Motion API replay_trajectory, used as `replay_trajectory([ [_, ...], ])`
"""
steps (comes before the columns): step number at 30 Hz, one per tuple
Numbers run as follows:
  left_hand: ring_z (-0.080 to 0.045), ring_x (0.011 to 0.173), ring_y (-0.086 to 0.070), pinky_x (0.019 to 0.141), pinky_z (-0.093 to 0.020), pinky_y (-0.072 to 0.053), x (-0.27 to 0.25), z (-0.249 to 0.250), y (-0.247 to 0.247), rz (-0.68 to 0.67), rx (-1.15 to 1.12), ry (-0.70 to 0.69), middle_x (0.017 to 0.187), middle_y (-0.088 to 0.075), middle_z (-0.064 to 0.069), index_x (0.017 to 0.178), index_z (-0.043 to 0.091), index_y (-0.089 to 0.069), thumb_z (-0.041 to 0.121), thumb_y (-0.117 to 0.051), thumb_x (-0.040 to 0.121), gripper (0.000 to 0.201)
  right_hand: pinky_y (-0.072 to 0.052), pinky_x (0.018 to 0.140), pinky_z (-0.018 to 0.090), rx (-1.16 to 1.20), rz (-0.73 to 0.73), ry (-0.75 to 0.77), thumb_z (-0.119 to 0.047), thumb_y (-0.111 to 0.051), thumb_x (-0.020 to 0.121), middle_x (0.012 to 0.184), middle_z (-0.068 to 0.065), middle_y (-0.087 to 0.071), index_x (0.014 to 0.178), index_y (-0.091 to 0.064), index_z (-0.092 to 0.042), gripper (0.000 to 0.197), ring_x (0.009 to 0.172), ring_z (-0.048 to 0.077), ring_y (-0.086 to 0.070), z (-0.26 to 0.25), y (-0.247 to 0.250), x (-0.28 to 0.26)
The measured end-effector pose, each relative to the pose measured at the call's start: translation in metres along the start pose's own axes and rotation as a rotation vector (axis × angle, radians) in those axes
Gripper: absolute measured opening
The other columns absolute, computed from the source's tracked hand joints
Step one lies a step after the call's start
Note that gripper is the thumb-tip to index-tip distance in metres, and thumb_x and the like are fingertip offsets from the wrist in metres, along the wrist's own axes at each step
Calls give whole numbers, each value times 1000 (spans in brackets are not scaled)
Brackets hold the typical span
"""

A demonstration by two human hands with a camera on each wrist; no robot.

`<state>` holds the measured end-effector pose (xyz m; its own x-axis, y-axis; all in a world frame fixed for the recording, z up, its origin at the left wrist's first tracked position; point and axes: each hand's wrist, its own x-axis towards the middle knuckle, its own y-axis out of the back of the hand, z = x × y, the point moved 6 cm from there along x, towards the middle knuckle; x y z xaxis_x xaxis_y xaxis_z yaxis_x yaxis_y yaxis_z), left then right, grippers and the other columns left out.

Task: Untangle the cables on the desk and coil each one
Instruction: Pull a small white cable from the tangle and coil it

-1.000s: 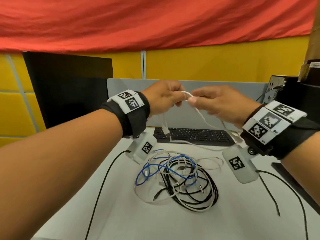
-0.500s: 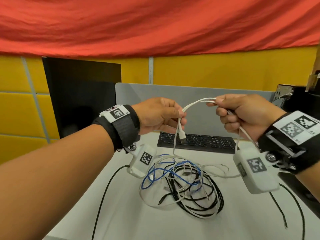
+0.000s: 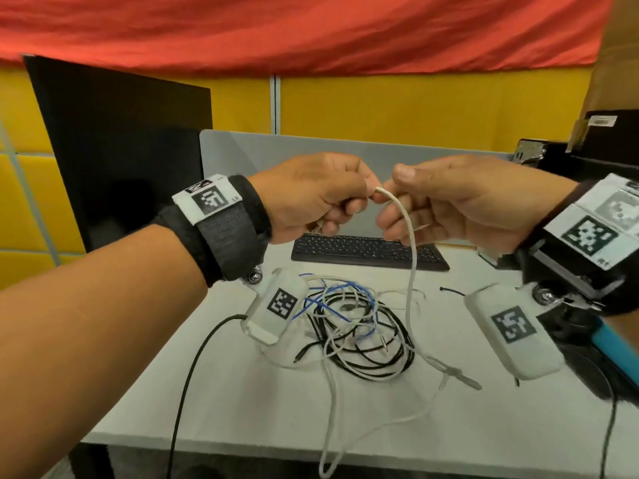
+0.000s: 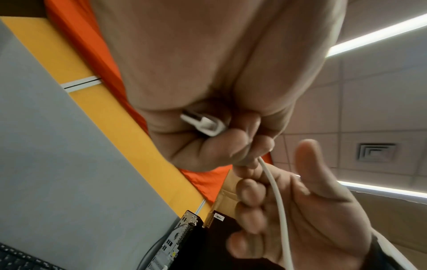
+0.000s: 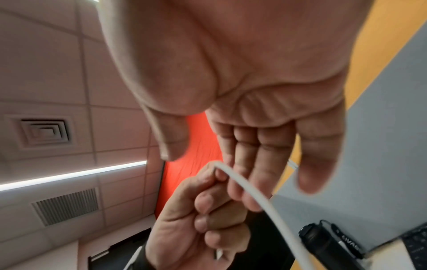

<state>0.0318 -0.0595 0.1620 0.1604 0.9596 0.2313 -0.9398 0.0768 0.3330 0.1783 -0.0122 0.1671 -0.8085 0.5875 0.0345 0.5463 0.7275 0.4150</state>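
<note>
- The white cable [image 3: 410, 257] is held raised above the desk [image 3: 242, 402], in front of the grey partition [image 3: 262, 146].
- My left hand [image 3: 311, 198] grips the white cable: the fingers are curled round it, and the cable leaves the fist at the fingertips.
- In the left wrist view, the white connector [image 4: 203, 122] of this cable lies inside my left fist, against the palm.
- From my left hand the white cable arcs over and hangs down in front of my right hand [image 3: 463, 202]. It reaches the desk, and a long loop of it runs past the desk's front edge.
- My right hand is open: the fingers [image 5: 251, 164] are nearly straight and the thumb stands apart. The cable passes in front of these fingers; I cannot tell whether it touches them.
- The tangled cable pile [image 3: 356, 326] lies on the desk below and between both hands. It contains black, white and blue cables crossing one another.
- A loose white cable end [image 3: 463, 376] lies on the desk just right of the pile.
- A black keyboard [image 3: 366, 250] sits behind the pile, near the partition.
- A black monitor [image 3: 117, 157] stands to the left at the back.
- A small desktop computer [image 4: 175, 243] stands to the right at the back.
</note>
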Motion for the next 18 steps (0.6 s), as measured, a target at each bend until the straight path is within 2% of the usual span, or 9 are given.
replay_trajectory([
  [2,-6,43,-34,41,-18,-32,-3,4,-2,0,-11,-9,58,-50,6,90,13,-60,10,-49,102,17,-57,61,30,24,66,16,-34,-66,85,72,6,-66,102,-67,-8,31,59,15,-63,-6,-6,4],
  [3,-6,43,-34,41,-18,-32,-5,5,-1,14,-13,-11,58,-51,5,88,14,-62,10,-50,101,18,-55,55,27,10,91,11,-29,-64,89,64,2,-61,99,-68,-7,24,52,12,-57,-7,-8,5],
  [5,-6,44,-36,42,-19,-33,-10,4,3,38,-3,-3,59,-50,5,87,15,-66,13,-50,102,22,-48,46,21,-11,127,7,-26,-63,93,57,-3,-51,95,-69,-8,20,46,8,-45,-10,-8,6],
  [7,-8,46,-36,45,-20,-34,-16,2,5,29,35,20,60,-47,5,90,14,-68,18,-47,104,26,-32,38,18,17,139,32,-30,-69,85,54,-5,-44,91,-69,-8,22,45,7,-34,-14,-6,4],
  [9,-9,49,-35,48,-24,-34,-24,-2,4,-2,102,51,61,-44,6,92,12,-69,23,-43,104,31,-19,37,17,47,126,77,-33,-74,72,54,-5,-40,87,-68,-9,29,43,7,-27,-17,-4,0],
  [10,-10,50,-35,50,-25,-34,-28,-3,3,-21,113,67,62,-44,6,91,12,-69,25,-42,104,32,-16,37,16,38,124,101,-34,-75,68,53,-4,-40,85,-69,-8,32,43,7,-26,-19,-3,-1],
  [14,-11,55,-40,56,-25,-40,-44,-4,-1,-84,-68,92,65,-45,3,85,15,-61,19,-38,106,32,-20,38,17,-113,231,206,-38,-79,58,50,-2,-42,90,-67,7,57,44,10,-29,-23,5,-1],
  [15,-13,58,-45,58,-25,-45,-47,-3,-1,-96,-133,91,67,-47,1,84,14,-60,19,-37,107,32,-21,39,18,-107,238,234,-38,-79,60,50,-2,-42,91,-67,8,57,44,9,-30,-24,5,-1],
  [18,-19,66,-57,71,-35,-56,-53,2,-1,-106,-308,81,73,-52,-4,85,11,-60,20,-40,105,29,-25,42,21,-86,160,282,-33,-72,74,54,-1,-46,89,-72,-1,36,47,10,-34,-32,-4,-3],
])
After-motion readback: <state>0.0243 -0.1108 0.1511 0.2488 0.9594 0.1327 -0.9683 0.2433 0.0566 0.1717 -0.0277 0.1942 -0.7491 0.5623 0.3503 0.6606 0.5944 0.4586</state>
